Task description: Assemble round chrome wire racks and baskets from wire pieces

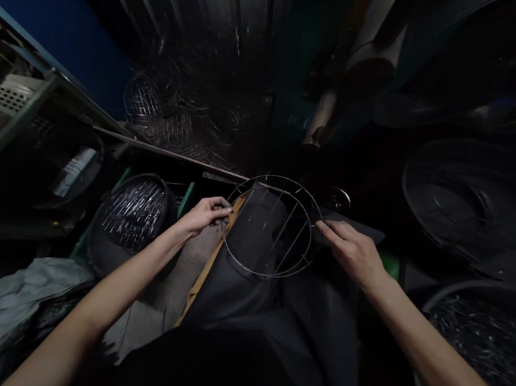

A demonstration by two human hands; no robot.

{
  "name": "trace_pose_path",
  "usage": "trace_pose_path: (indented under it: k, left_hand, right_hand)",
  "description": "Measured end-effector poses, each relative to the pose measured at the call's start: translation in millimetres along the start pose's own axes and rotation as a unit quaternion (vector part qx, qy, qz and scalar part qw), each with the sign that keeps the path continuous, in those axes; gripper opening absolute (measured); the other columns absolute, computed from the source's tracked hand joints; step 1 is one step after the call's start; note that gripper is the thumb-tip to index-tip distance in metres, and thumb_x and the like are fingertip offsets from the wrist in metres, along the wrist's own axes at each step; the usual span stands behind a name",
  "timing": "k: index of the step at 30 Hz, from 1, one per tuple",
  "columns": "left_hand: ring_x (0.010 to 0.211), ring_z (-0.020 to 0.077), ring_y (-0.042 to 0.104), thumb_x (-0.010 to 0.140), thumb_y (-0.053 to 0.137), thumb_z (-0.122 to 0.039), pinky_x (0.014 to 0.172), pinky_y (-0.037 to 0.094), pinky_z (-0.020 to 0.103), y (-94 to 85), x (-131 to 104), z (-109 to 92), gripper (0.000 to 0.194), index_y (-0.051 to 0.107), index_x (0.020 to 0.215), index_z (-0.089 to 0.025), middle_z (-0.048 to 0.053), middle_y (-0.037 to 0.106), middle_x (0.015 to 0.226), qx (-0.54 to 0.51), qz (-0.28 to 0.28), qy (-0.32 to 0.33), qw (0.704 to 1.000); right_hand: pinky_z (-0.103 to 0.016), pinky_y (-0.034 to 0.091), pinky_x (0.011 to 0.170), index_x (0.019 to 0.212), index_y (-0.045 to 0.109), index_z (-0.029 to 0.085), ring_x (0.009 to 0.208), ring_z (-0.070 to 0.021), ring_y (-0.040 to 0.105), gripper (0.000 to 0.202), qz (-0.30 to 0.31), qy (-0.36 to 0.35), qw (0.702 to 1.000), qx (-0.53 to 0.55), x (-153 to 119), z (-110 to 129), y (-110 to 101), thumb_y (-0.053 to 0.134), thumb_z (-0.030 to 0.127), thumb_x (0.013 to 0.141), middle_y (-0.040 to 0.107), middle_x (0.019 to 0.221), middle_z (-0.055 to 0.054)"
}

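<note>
A round wire rack, made of two thin rings with straight bars across and short prongs at the rim, is held level above my lap. My left hand pinches its left rim between thumb and fingers. On the opposite side, the fingers of my right hand close on the right rim or a prong there. Beneath the wire rack lies a dark apron over my legs, with a yellow-brown edge along its left side.
To the left stands a bucket packed with short metal rods. A crumpled pale cloth lies nearer me. Tangled wire pieces pile up ahead. At right, a large tub holds small metal pieces. Machine parts rise ahead.
</note>
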State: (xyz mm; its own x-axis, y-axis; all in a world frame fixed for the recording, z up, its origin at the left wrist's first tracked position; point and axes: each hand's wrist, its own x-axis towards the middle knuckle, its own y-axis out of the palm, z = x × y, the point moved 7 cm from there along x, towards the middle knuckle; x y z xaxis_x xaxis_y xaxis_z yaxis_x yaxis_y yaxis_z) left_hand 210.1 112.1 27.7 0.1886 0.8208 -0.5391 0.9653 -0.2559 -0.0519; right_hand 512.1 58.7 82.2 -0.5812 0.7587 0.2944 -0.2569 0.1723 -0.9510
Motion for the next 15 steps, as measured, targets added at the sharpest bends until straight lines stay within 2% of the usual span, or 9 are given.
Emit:
trace_pose_path:
  k: [6, 10, 12, 15]
  left_hand:
    - [0.044, 0.0035, 0.044, 0.056, 0.082, -0.041, 0.041, 0.026, 0.016, 6.6, 10.3, -0.7, 0.041, 0.06, 0.075, -0.013, -0.003, 0.057, 0.054, 0.002, 0.009, 0.008, 1.0]
    - [0.043, 0.0035, 0.043, 0.058, 0.081, -0.039, 0.041, 0.024, 0.016, 12.0, 12.3, -5.1, 0.038, 0.06, 0.076, -0.012, -0.004, 0.054, 0.052, 0.021, 0.022, 0.006, 1.0]
    - [0.043, 0.0042, 0.044, 0.06, 0.08, -0.039, 0.041, 0.024, 0.016, 12.9, 11.2, -6.1, 0.037, 0.06, 0.077, -0.013, -0.003, 0.056, 0.053, 0.029, 0.028, 0.002, 0.999]
    - [0.044, 0.0043, 0.046, 0.06, 0.079, -0.041, 0.042, 0.027, 0.016, 11.8, 6.9, -8.2, 0.038, 0.06, 0.077, -0.013, -0.002, 0.058, 0.056, 0.032, 0.03, 0.004, 0.999]
  right_hand:
    - [-0.027, 0.05, 0.065, 0.119, 0.057, 0.013, 0.087, -0.0175, 0.062, 0.035, 0.027, -0.076, 0.996, -0.024, -12.0, 6.2, -1.0, 0.034, 0.008, 0.094, 0.068, 0.1, -0.011]
    - [-0.026, 0.05, 0.064, 0.118, 0.057, 0.011, 0.083, -0.0174, 0.061, 0.034, 0.019, -0.132, 0.991, -0.029, -16.9, 10.2, -8.3, 0.034, 0.007, 0.094, 0.068, 0.095, -0.011]
    - [-0.027, 0.052, 0.066, 0.121, 0.057, 0.012, 0.085, -0.0177, 0.061, 0.036, 0.029, -0.128, 0.991, -0.026, -18.5, 8.1, -8.7, 0.033, 0.007, 0.094, 0.068, 0.096, -0.011]
    - [-0.028, 0.054, 0.07, 0.124, 0.057, 0.016, 0.09, -0.0179, 0.063, 0.038, 0.053, -0.08, 0.995, -0.006, -19.6, 0.9, -4.5, 0.034, 0.01, 0.094, 0.068, 0.099, -0.01]
